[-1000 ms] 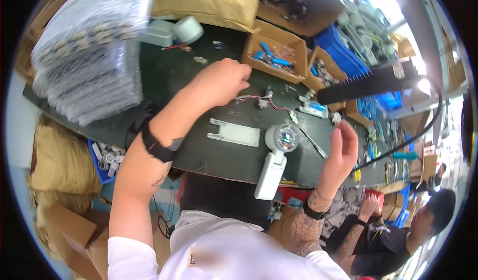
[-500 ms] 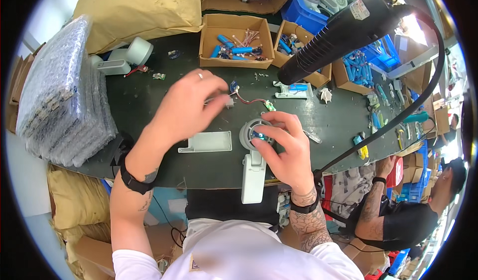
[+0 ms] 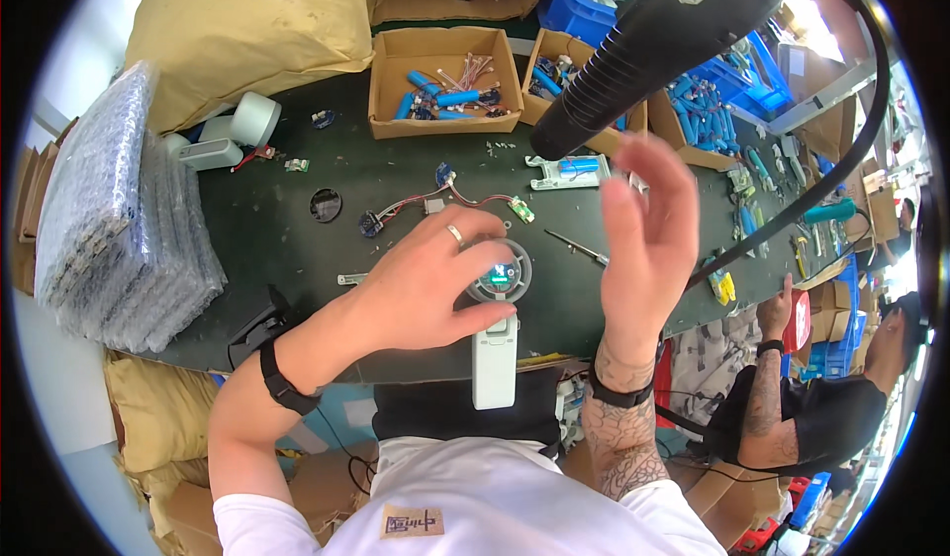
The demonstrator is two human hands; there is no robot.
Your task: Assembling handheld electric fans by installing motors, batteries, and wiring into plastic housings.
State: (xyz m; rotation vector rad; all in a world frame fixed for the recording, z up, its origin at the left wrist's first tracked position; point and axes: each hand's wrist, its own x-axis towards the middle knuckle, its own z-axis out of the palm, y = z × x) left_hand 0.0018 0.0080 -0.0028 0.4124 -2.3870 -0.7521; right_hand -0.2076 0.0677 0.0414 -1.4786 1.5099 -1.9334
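A white handheld fan (image 3: pixel 495 368) lies near the table's front edge, its handle jutting over that edge and a lit green-blue part in its round head. My left hand (image 3: pixel 426 274) is closed on the fan, fingers over the round head and thumb at the neck. Raised to the right of the fan, my right hand (image 3: pixel 648 230) is open and holds nothing, slightly blurred. Above it hangs a black cylindrical tool (image 3: pixel 633 61) with a thick cable. Beyond my left hand lies a wired circuit board (image 3: pixel 445 174). A white cover piece (image 3: pixel 350 279) is mostly hidden under that hand.
Cardboard boxes (image 3: pixel 372 101) with blue battery cells stand at the back. A white housing with a blue cell (image 3: pixel 579 167) and a thin screwdriver (image 3: pixel 579 247) lie right of centre. Bubble-wrapped sheets (image 3: pixel 129 230) are stacked left. A co-worker (image 3: pixel 821 398) sits at the right.
My left hand has come down and right onto the fan. My right hand has let go of the fan head and lifted up and right, toward the black tool.
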